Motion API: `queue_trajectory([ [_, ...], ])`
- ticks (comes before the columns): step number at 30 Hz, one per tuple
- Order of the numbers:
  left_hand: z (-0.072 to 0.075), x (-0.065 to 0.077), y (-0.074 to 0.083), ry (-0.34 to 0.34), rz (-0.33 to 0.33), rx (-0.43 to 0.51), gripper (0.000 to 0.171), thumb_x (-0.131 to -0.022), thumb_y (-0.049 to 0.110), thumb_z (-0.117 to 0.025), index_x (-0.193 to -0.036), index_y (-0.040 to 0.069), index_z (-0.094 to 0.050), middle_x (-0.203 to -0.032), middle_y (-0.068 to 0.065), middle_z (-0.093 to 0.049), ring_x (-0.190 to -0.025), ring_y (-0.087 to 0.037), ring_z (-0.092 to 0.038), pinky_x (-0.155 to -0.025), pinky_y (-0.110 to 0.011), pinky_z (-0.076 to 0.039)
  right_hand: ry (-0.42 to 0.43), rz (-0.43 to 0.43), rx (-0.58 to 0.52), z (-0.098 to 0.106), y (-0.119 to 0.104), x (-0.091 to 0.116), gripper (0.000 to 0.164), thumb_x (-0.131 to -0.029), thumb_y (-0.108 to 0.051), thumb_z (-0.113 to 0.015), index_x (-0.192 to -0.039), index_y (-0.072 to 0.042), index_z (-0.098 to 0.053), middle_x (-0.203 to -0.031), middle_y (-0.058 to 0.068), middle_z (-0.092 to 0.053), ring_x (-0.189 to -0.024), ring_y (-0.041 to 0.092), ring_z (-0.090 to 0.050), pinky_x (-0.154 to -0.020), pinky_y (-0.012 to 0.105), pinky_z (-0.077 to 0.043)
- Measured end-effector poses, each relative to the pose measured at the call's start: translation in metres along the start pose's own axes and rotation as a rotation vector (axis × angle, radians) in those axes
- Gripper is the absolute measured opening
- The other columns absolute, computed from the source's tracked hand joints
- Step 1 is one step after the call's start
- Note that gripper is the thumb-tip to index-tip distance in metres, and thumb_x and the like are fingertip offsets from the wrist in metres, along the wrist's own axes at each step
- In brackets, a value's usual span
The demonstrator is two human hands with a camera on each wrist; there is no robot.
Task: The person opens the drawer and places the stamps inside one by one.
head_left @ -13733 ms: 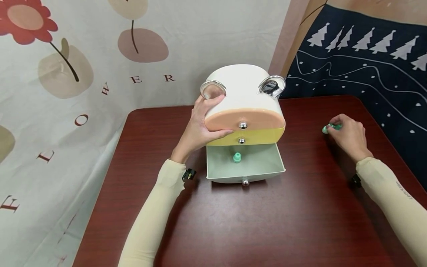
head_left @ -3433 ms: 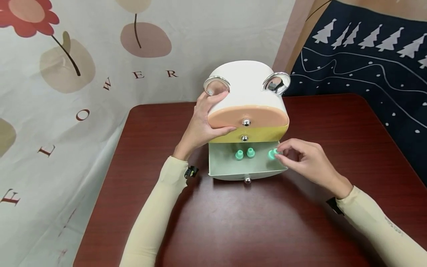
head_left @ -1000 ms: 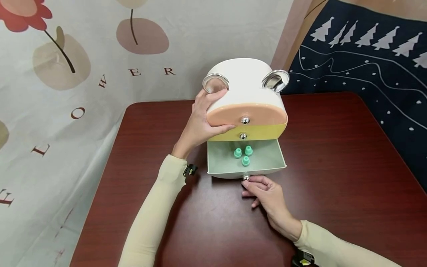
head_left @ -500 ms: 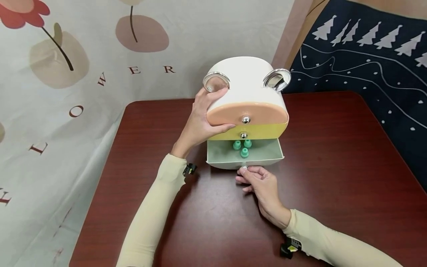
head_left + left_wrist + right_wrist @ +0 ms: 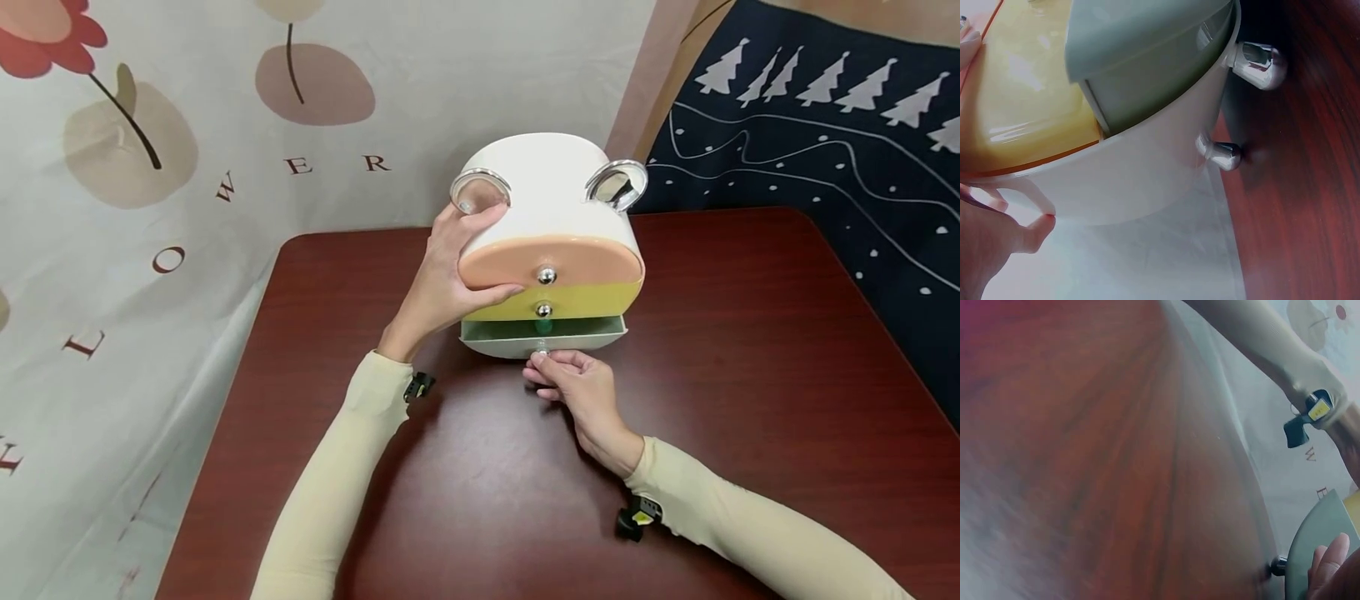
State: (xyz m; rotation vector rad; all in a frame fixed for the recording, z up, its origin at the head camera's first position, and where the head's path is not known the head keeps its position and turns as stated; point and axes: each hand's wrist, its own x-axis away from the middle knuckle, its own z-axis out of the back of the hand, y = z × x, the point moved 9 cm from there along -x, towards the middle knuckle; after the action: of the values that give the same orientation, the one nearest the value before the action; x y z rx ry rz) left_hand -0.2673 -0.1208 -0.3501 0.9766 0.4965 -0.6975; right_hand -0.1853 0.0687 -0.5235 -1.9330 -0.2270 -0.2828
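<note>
A small cabinet [image 5: 542, 179] with a white shell and silver-rimmed ears stands on the table, its peach and yellow drawers flush. Its pale green bottom drawer [image 5: 585, 342] stands partly out, and a green piece [image 5: 543, 327] shows in the shadow inside. On the cabinet's left side my left hand [image 5: 453, 271] grips the shell, thumb across the front. My right hand [image 5: 588, 396] pinches the bottom drawer's knob [image 5: 542, 352]. In the left wrist view the green drawer [image 5: 1147, 28] juts from the shell. Fingers of my right hand [image 5: 1334, 569] lie by the drawer front in the right wrist view.
The dark red wooden table [image 5: 480, 500] carries the cabinet. Behind it hangs a pale flower-print cloth [image 5: 420, 100], and at the right a navy cloth [image 5: 810, 158] with white trees. Silver knobs [image 5: 1260, 62] stick out low on the cabinet in the left wrist view.
Earlier, my right hand set small green pieces in the bottom drawer, then took its knob. Over the last second the drawer has slid inward with them. My left hand keeps its grip.
</note>
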Motion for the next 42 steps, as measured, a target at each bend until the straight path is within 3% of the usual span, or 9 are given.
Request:
queue_trajectory([
  [8, 0.000, 0.001, 0.001, 0.013, -0.022, 0.015, 0.092, -0.071, 0.021, -0.106, -0.152, 0.013, -0.062, -0.150, -0.004, -0.065, -0.148, -0.027, -0.037, -0.115, -0.051, -0.034, -0.014, -0.001, 0.029, -0.004, -0.007, -0.018, 0.017, -0.100, 0.003, -0.076, -0.112, 0.011, -0.067, -0.094, 0.012, -0.081, -0.080, 0.019, -0.081, -0.067, 0.026, -0.062],
  [20, 0.001, -0.002, 0.002, 0.001, -0.048, -0.015, 0.092, -0.071, 0.022, -0.105, -0.151, 0.012, -0.060, -0.150, -0.007, -0.063, -0.149, -0.029, -0.036, -0.117, -0.051, -0.031, -0.130, -0.057, 0.130, -0.001, -0.016, -0.039, 0.028, -0.101, -0.009, -0.081, -0.118, 0.011, -0.074, -0.096, 0.017, -0.081, -0.086, 0.022, -0.082, -0.071, 0.030, -0.063],
  [29, 0.002, -0.004, 0.000, -0.012, -0.066, -0.020, 0.092, -0.072, 0.022, -0.105, -0.151, 0.011, -0.061, -0.150, -0.008, -0.062, -0.147, -0.029, -0.038, -0.117, -0.051, -0.032, -0.203, -0.076, 0.126, -0.013, -0.010, -0.035, 0.042, -0.108, -0.016, -0.072, -0.133, 0.017, -0.066, -0.110, 0.028, -0.077, -0.088, 0.022, -0.082, -0.074, 0.030, -0.064],
  [34, 0.003, -0.002, 0.000, -0.023, -0.060, -0.002, 0.092, -0.071, 0.020, -0.105, -0.151, 0.011, -0.060, -0.152, -0.006, -0.061, -0.146, -0.029, -0.038, -0.115, -0.052, -0.034, -0.195, -0.056, 0.144, -0.016, -0.010, -0.033, 0.042, -0.108, -0.017, -0.072, -0.131, 0.018, -0.068, -0.105, 0.028, -0.078, -0.081, 0.021, -0.081, -0.068, 0.028, -0.063],
  [42, 0.003, -0.005, -0.003, -0.022, -0.047, 0.049, 0.092, -0.071, 0.015, -0.104, -0.152, 0.011, -0.060, -0.152, -0.005, -0.061, -0.146, -0.028, -0.038, -0.115, -0.050, -0.034, -0.252, -0.039, 0.213, -0.019, -0.012, -0.038, 0.045, -0.110, -0.022, -0.070, -0.128, 0.019, -0.067, -0.097, 0.023, -0.080, -0.076, 0.020, -0.081, -0.062, 0.028, -0.062],
])
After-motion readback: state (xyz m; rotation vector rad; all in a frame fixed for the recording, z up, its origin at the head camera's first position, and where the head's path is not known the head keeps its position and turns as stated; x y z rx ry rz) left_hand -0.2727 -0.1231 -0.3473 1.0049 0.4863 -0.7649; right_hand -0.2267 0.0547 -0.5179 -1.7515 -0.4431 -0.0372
